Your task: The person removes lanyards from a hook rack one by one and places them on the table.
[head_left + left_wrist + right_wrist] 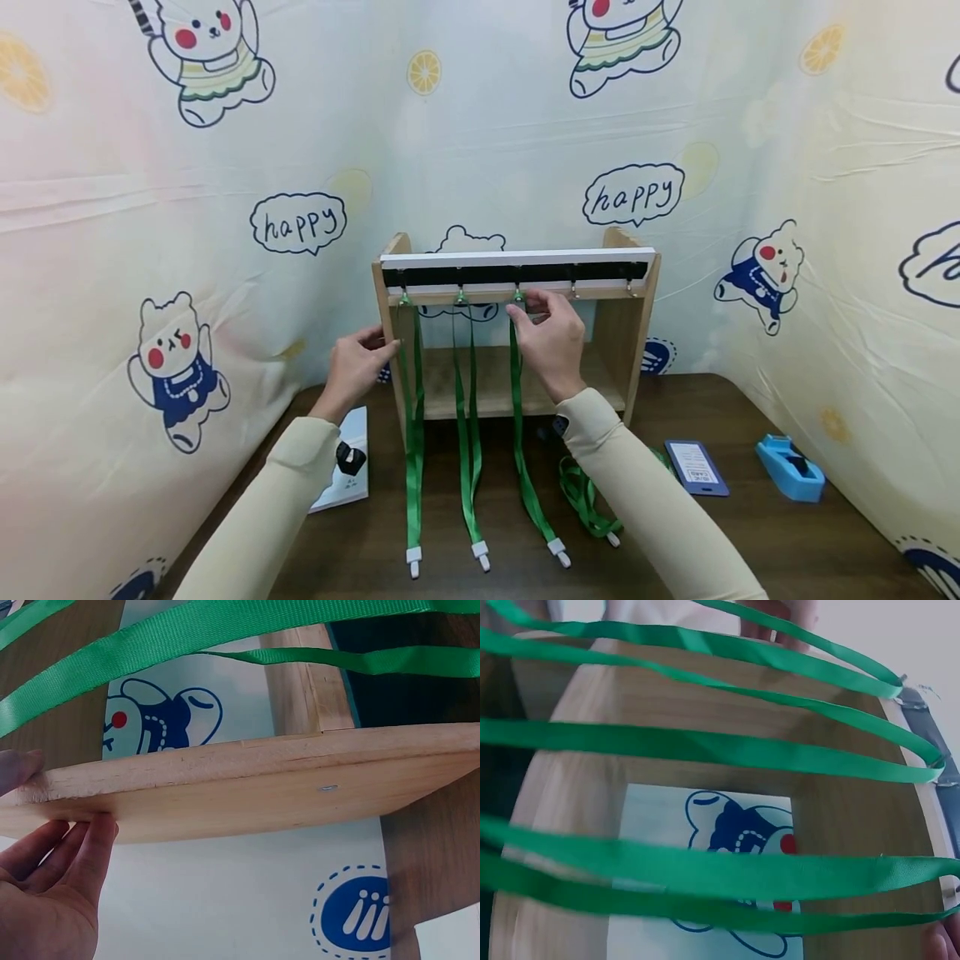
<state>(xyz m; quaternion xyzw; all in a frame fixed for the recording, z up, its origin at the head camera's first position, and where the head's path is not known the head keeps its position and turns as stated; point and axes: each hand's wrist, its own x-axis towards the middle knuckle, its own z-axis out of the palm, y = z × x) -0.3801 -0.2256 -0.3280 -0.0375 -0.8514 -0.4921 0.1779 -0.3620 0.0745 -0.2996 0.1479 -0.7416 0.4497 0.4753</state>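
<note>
A wooden rack (645, 333) stands on the table, with a row of hooks on a black strip (480, 274) along its top front. My left hand (357, 367) grips the rack's left side panel (225, 791), thumb on one face and fingers on the other. Three green lanyards hang from the hooks: the left lanyard (414, 467), the middle lanyard (465, 467) and the third lanyard (525, 475). At the third hook, my right hand (553, 337) pinches the top of the third lanyard; in the right wrist view only its fingertips (937, 945) show.
Another green lanyard (581, 492) lies bundled on the table, partly behind my right sleeve. Farther right are a blue card holder (697, 468) and a light-blue tape dispenser (791, 468). A pale booklet (348, 479) lies left, partly behind my left wrist. Patterned cloth (480, 150) surrounds the table.
</note>
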